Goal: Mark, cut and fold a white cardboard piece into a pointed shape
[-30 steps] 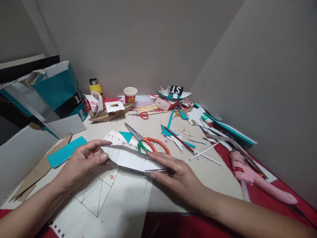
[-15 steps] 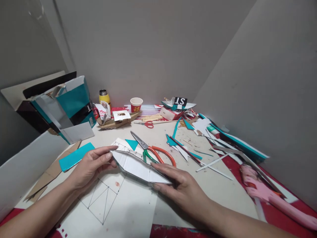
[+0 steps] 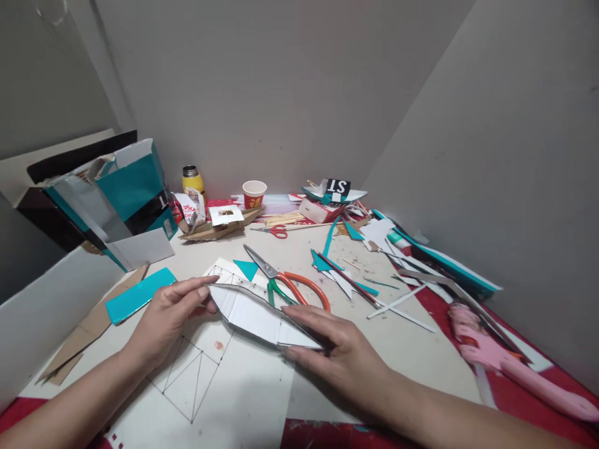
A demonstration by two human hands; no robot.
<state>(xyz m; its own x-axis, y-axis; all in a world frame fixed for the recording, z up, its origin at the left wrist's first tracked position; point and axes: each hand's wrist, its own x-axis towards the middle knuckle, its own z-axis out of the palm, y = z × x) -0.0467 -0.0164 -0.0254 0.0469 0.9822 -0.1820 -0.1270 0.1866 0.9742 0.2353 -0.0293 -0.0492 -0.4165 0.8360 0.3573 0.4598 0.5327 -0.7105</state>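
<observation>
A folded cardboard boat shape (image 3: 255, 317), white inside with dark edges, is held tilted between both hands above the table. My left hand (image 3: 175, 312) pinches its left pointed end between thumb and fingers. Around the right end, my right hand (image 3: 330, 340) is closed, thumb below and fingers along the upper edge. Underneath lies a sheet of paper (image 3: 234, 399) with a pencilled pattern of triangles. Just behind the boat shape rest large scissors (image 3: 299, 288) with orange and green handles, beside a small teal triangle (image 3: 246, 270).
Left are a teal card strip (image 3: 140, 295), brown cardboard (image 3: 88, 330) and an open teal box (image 3: 131, 187). Behind stand a paper cup (image 3: 254, 194), yellow bottle (image 3: 193, 182), a brown cardboard boat (image 3: 222, 229) and small red scissors (image 3: 279, 231). A pink glue gun (image 3: 505, 365) lies right, near scraps.
The view has shifted slightly, so the table items sit a little further left. Both hands keep their hold on the boat shape, which has barely moved.
</observation>
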